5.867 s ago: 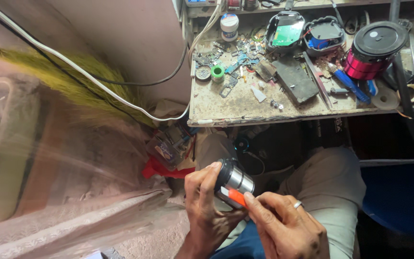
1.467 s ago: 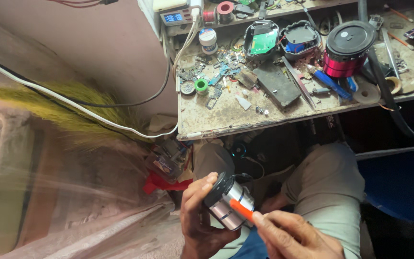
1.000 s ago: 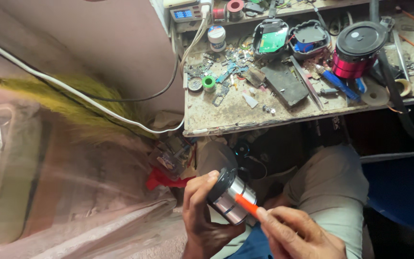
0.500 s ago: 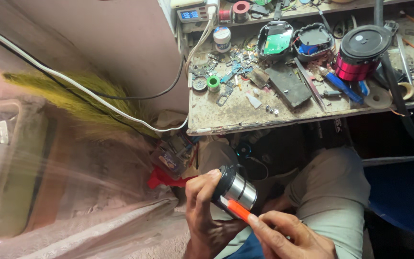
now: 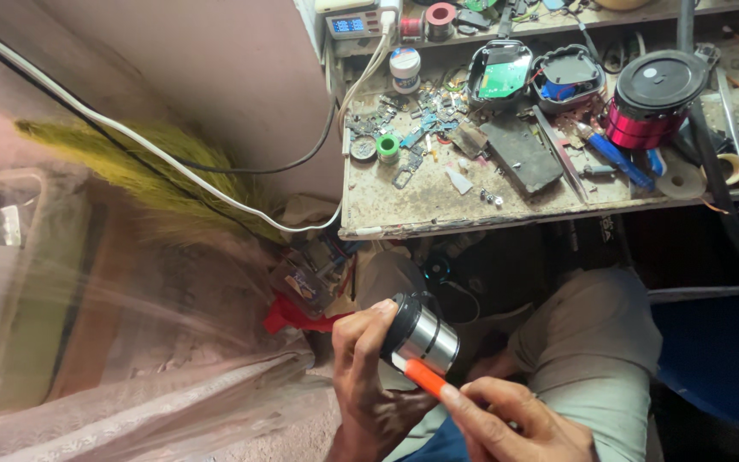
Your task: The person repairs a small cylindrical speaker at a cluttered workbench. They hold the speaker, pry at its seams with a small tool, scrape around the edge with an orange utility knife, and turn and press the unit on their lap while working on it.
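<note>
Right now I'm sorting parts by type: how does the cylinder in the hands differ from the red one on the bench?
The silver cylinder has a shiny steel body; the red cylinder has a ribbed red body. The silver one is tilted, gripped by the left hand, with the right hand pressing an orange tool against it; the red one stands upright and untouched on the workbench. Both have a black end.

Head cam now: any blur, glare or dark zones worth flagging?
Head view: the workbench is sharp and evenly lit; the clear plastic sheet at left smears whatever lies behind it. Head view: the steel cylinder in the left hand shows soft glare; the right hand is cut off by the bottom edge. Under the bench is deep shadow.
</note>
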Tool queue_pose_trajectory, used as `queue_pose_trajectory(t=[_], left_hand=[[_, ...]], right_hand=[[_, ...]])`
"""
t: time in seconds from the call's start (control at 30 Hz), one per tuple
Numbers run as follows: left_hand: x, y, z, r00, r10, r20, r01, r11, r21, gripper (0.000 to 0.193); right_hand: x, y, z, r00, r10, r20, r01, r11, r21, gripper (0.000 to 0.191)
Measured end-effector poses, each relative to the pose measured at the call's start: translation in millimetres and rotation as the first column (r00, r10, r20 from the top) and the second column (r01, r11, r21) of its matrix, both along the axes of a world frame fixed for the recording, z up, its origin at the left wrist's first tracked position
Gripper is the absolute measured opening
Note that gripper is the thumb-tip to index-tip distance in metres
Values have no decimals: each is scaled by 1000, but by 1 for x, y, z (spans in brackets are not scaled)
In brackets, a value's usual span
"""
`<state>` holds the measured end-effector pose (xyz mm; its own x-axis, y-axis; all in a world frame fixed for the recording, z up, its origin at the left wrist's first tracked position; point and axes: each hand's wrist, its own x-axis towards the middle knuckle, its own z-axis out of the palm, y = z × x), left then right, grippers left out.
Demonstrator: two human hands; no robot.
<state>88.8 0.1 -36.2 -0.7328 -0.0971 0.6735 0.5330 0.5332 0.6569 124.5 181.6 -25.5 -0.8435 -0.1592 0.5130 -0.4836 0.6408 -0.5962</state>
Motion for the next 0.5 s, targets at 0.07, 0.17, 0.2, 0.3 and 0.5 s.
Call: queue_pose_trajectory(t=[0.07, 0.17, 0.2, 0.3, 0.5], left_hand=[[0, 0, -1, 1000, -2, 4, 2, 1000, -1, 93], [1, -1, -2, 1000, 7, 8, -7, 1000, 10, 95], [1, -1, -3, 1000, 3, 15, -4, 1000, 25, 96], [-1, 0, -4, 996, 21, 82, -26, 998, 62, 93], [5, -5, -11, 984, 31, 174, -46, 996, 82, 93]], right_hand=[[0, 0, 0, 1000, -16, -8, 16, 1000, 21, 38], [1, 5, 2, 996, -16, 92, 16, 1000, -2, 38], [2, 6, 3, 995, 29, 99, -27, 999, -20, 39], [-6, 23, 4, 999, 15, 51, -11, 998, -60, 40], [-11, 73, -4, 890, 81, 448, 179, 842, -509, 46]])
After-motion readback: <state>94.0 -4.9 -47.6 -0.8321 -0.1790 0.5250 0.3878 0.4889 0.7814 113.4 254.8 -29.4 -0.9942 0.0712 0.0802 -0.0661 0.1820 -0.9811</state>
